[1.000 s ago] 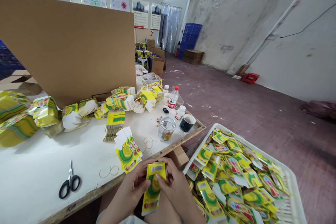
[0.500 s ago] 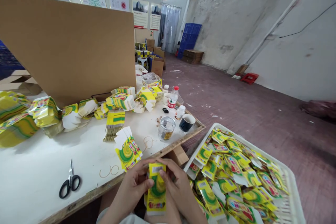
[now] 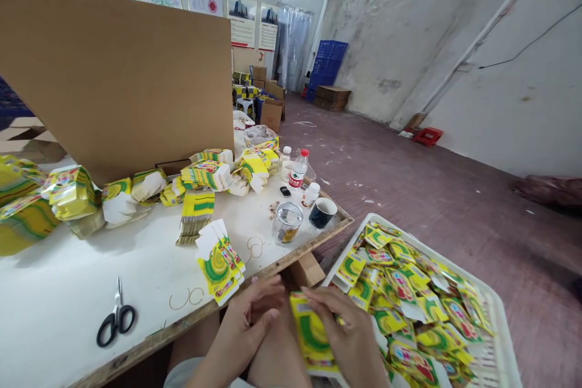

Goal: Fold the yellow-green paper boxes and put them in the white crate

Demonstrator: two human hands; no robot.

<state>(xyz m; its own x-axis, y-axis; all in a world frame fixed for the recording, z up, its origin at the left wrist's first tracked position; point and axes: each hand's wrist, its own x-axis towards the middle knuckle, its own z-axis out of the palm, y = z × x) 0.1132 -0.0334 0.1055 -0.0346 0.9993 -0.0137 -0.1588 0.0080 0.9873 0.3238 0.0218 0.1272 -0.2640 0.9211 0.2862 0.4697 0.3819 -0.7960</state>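
My right hand grips a yellow and green packet at the bottom centre, its fingers closed over the packet's right side. My left hand hovers just left of it with loosely curled fingers, holding nothing and not touching the packet. Both hands sit over my lap, below the table's front edge. A fanned stack of the same packets lies on the white table just above my left hand. To the right, a white tray is heaped with several more packets.
Black-handled scissors and rubber bands lie near the table's front edge. A glass jar, a dark mug and a water bottle stand at the right end. A large cardboard sheet stands behind piles of folded packets.
My left hand has let go of the packet. My right hand has carried it rightward, toward the tray, and tilted it.
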